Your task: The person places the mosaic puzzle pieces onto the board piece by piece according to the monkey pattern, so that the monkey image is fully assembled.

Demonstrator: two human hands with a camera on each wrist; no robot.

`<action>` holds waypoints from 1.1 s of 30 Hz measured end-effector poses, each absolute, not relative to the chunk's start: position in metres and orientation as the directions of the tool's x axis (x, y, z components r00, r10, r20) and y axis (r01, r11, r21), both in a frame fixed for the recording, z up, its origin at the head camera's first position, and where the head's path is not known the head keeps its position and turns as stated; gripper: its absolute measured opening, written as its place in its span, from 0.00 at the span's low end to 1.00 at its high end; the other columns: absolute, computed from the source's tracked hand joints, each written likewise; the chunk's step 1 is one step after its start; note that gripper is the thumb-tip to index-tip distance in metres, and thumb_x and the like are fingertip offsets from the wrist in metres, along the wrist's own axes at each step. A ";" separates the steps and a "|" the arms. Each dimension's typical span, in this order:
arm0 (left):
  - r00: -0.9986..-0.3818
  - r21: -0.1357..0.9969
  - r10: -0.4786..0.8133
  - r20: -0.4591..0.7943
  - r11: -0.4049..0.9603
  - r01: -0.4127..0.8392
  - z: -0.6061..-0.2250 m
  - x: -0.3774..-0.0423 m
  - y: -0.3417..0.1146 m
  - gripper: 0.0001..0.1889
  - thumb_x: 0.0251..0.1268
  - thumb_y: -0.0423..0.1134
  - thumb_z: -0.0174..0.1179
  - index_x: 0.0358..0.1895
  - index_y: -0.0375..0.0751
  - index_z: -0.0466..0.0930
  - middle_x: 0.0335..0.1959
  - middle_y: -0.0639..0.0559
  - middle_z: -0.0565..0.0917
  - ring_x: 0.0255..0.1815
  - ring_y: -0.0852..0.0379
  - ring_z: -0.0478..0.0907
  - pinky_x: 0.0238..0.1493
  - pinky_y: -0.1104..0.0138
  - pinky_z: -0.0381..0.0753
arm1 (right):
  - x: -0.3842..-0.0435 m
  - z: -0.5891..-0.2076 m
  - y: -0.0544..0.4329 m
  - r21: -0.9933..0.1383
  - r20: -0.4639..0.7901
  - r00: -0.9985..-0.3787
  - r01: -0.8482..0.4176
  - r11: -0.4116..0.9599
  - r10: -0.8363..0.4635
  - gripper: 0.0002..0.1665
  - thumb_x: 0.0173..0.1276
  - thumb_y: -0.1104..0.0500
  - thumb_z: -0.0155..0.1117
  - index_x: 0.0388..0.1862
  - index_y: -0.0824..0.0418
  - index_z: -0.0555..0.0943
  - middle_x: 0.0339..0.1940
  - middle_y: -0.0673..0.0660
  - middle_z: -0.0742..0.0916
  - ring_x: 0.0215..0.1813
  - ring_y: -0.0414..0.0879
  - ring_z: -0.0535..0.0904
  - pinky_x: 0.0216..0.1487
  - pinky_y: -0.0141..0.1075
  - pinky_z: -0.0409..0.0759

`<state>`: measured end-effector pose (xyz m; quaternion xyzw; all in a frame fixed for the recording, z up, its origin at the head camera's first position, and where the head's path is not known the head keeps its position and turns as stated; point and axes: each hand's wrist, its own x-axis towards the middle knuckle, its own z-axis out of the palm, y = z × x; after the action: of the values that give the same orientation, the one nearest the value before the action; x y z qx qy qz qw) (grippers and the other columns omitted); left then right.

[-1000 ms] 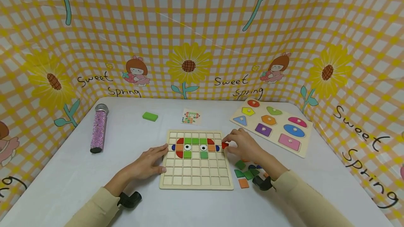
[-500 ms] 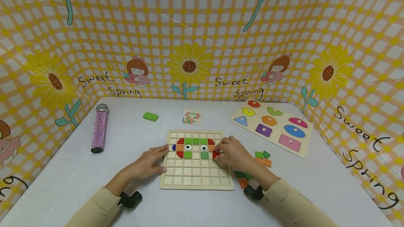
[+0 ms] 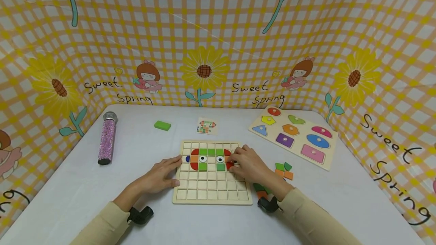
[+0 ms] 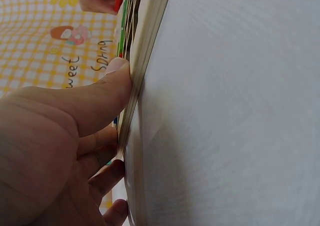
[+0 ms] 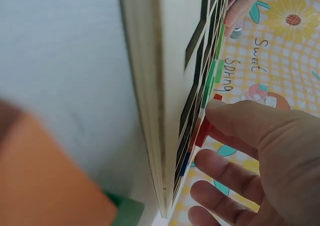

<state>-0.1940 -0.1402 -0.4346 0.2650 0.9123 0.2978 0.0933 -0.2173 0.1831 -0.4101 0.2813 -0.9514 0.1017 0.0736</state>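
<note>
A yellow-checked sunflower cloth (image 3: 218,18) rose behind the white tabletop (image 3: 211,224). The peg puzzle board (image 3: 298,137) lay at two o'clock from the wooden grid board (image 3: 212,185), which sat at mid-table. At nine o'clock the left hand (image 3: 157,175) rested spread along the grid board's edge, its thumb well apart from its fingers. At about two to three o'clock the right hand (image 3: 250,165) reached over it, thumb and forefinger narrowly pinching a red tile (image 3: 229,166) at the patterned tiles' (image 3: 211,152) lower right; whether it was seated, I could not tell. A glittery pink microphone (image 3: 107,139) lay toward ten o'clock, a picture card (image 3: 206,126) at twelve, a green block (image 3: 162,125) near eleven, loose tiles (image 3: 288,175) around three to four.
</note>
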 end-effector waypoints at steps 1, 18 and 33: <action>-0.842 0.592 0.539 -0.012 0.683 0.428 -0.435 -0.194 -0.140 0.38 0.61 0.44 0.62 0.70 0.32 0.57 0.76 0.41 0.54 0.74 0.37 0.52 0.69 0.41 0.52 | -0.218 -0.410 0.183 -0.148 0.193 -0.830 -0.552 0.821 -0.523 0.12 0.57 0.52 0.71 0.40 0.51 0.86 0.36 0.50 0.83 0.37 0.43 0.66 0.39 0.34 0.63; -0.843 0.590 0.539 -0.007 0.683 0.432 -0.436 -0.195 -0.141 0.38 0.61 0.44 0.62 0.70 0.32 0.58 0.75 0.41 0.55 0.74 0.37 0.52 0.68 0.40 0.53 | -0.219 -0.412 0.181 -0.112 0.194 -0.816 -0.570 0.814 -0.544 0.11 0.56 0.51 0.71 0.39 0.50 0.86 0.35 0.49 0.82 0.36 0.44 0.66 0.37 0.34 0.63; -0.845 0.592 0.534 -0.012 0.685 0.425 -0.435 -0.194 -0.140 0.38 0.61 0.44 0.62 0.70 0.32 0.58 0.75 0.41 0.55 0.74 0.38 0.52 0.68 0.41 0.53 | -0.217 -0.411 0.183 -0.149 0.213 -0.821 -0.563 0.813 -0.530 0.12 0.55 0.51 0.72 0.39 0.51 0.86 0.36 0.50 0.82 0.37 0.44 0.67 0.39 0.35 0.64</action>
<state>-0.1938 -0.1401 -0.4348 0.2624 0.9133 0.2978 0.0919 -0.2175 0.1827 -0.4105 0.2881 -0.9486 0.1030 0.0811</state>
